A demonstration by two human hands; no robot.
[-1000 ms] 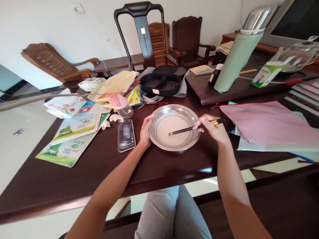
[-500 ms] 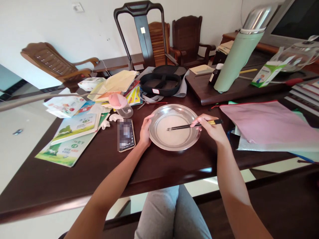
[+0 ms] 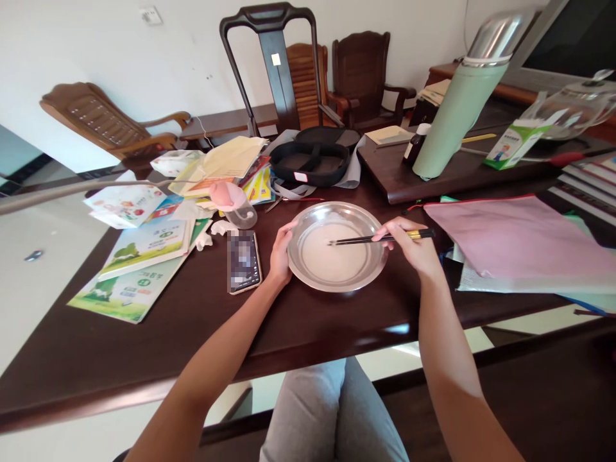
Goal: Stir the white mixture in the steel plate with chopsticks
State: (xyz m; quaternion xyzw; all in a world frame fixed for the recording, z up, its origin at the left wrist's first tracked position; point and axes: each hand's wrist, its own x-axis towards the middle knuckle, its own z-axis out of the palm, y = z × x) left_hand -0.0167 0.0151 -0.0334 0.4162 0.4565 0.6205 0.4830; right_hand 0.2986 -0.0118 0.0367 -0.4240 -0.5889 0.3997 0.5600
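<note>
A round metal basin [image 3: 299,273] stands on the dark wooden table in front of me, with a milky white liquid [image 3: 332,263] in its bottom. At its left rim my left hand [image 3: 282,253] is closed, gripping the edge. My right hand [image 3: 407,240] is wrapped round a pair of black chopsticks [image 3: 353,240] with gold bands near the top. Their tips dip into the liquid near the middle of the basin. Just left of my left hand lies a phone [image 3: 244,262] with a lit, blurred screen.
Booklets [image 3: 139,269], crumpled tissue [image 3: 205,240] and a pink-lidded cup [image 3: 233,202] lie left. Behind the basin is an open black case [image 3: 310,163]. A green thermos [image 3: 464,109] stands on a raised board, back right. A pink zip pouch [image 3: 520,237] lies right.
The chopsticks have shifted slightly right and their tips a little up in view; my right hand moved with them. My left hand and the basin stay in place.
</note>
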